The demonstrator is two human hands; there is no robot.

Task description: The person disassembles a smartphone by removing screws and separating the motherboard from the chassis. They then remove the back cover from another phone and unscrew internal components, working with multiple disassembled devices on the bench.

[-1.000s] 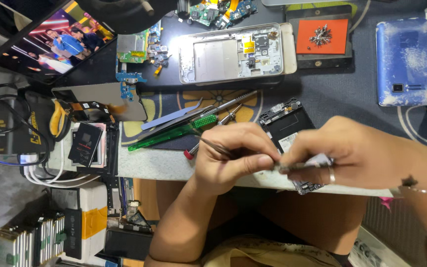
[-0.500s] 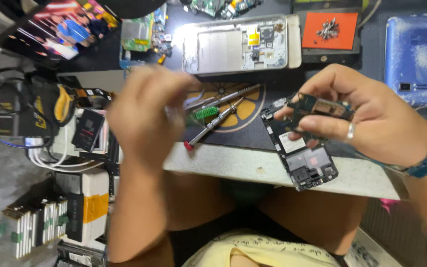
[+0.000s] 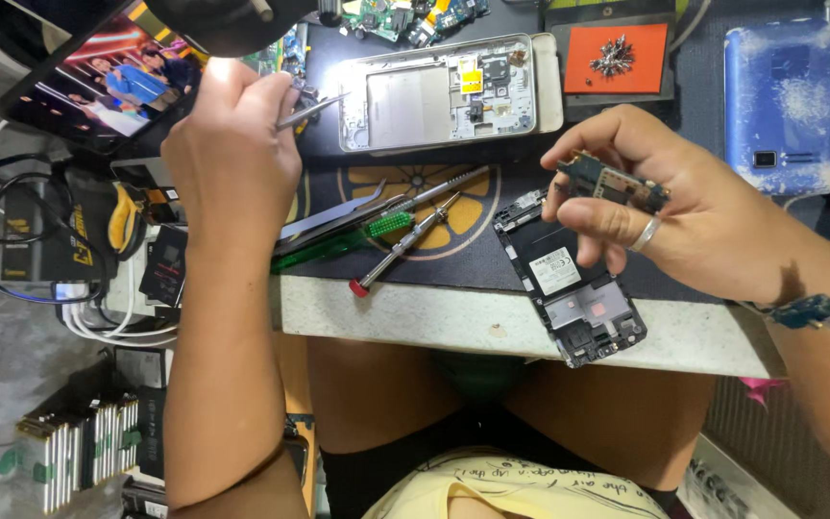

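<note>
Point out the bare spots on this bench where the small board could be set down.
Bare mat lies between the orange pad, the blue phone and the right hand. Bare bench edge runs under the screwdrivers. The tool cluster left of centre and the top strip around the phone frame are crowded.

A small dark green circuit board (image 3: 612, 183), narrow and tilted, is pinched above the mat. Thin metal tweezers (image 3: 311, 109) point right toward the open silver phone frame.
</note>
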